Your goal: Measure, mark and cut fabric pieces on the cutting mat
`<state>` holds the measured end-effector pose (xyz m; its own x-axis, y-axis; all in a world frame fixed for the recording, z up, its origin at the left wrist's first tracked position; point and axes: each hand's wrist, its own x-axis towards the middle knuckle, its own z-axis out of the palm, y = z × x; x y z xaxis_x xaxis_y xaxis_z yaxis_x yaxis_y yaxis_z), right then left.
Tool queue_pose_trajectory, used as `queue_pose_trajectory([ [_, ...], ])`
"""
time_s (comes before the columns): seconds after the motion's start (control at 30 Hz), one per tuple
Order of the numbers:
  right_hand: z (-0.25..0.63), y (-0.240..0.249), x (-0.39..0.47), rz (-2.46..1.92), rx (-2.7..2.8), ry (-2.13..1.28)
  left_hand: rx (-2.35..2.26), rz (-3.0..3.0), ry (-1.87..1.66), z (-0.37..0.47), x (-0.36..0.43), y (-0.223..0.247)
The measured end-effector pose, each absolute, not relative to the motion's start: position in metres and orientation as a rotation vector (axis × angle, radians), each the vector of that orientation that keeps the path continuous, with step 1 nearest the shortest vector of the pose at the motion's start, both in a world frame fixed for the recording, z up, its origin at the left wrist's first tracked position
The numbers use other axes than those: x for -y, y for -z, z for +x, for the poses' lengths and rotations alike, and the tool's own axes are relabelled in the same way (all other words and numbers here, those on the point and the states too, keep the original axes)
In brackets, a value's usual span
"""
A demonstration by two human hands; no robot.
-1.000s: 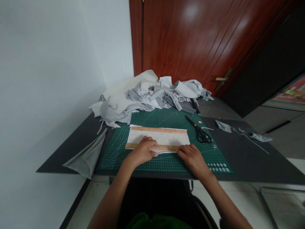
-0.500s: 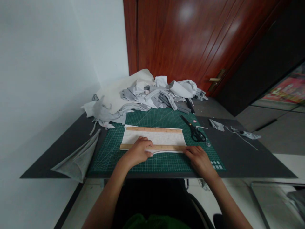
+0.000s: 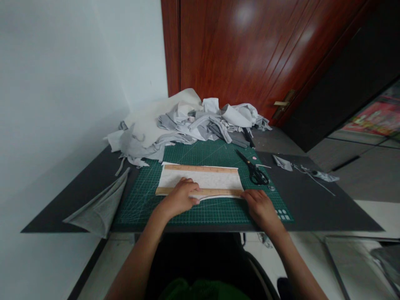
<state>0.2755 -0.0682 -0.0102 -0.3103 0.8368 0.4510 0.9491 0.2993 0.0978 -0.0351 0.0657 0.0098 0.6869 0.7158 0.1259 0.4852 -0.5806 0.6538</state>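
Observation:
A piece of white cloth (image 3: 203, 178) lies flat on the green cutting mat (image 3: 200, 214). Along its far edge rests a wooden ruler (image 3: 200, 168), and a second wooden ruler (image 3: 218, 192) runs along the near edge. My left hand (image 3: 182, 195) is closed at the middle of the near ruler, thumb low at the cloth's raised near edge and fingers over the ruler. At the right end of that ruler, my right hand (image 3: 258, 204) pinches the cloth's near corner. Its fingertips partly hide the corner and the ruler's end.
Black scissors (image 3: 254, 170) lie right of the cloth. Grey and white fabric scraps (image 3: 200, 123) are heaped at the back. A folded grey cloth (image 3: 101, 208) overhangs the table's front edge at left. Small scraps (image 3: 283, 162) lie on the right side of the dark table (image 3: 325, 208).
The whole view has shifted slightly. Both hands keep nearly the same hold on the near edge of the cloth and ruler.

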Motion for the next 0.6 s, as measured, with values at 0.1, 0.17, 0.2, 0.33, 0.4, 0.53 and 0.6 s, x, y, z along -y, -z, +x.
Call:
queue_pose_trajectory([
  [0.1, 0.267, 0.011, 0.063, -1.602, 2.262, 0.427, -0.915, 2.295, -0.526, -0.036, -0.066, -0.009],
  [0.17, 0.259, 0.011, 0.06, -1.575, 2.262, 0.373, -0.907, 2.296, -0.526, -0.036, -0.067, -0.008],
  [0.2, 0.254, 0.012, 0.057, -1.562, 2.259, 0.352, -0.903, 2.298, -0.523, -0.036, -0.067, -0.008],
  [0.33, 0.229, 0.013, 0.048, -1.532, 2.246, 0.31, -0.916, 2.295, -0.528, -0.036, -0.068, -0.006],
  [0.4, 0.214, 0.012, 0.043, -1.532, 2.252, 0.294, -0.915, 2.299, -0.538, -0.036, -0.068, -0.006],
  [0.53, 0.19, 0.007, 0.036, -1.549, 2.268, 0.28, -0.897, 2.323, -0.527, -0.036, -0.069, -0.008],
  [0.6, 0.184, 0.004, 0.034, -1.575, 2.281, 0.295, -0.904, 2.331, -0.515, -0.035, -0.07, -0.009],
])
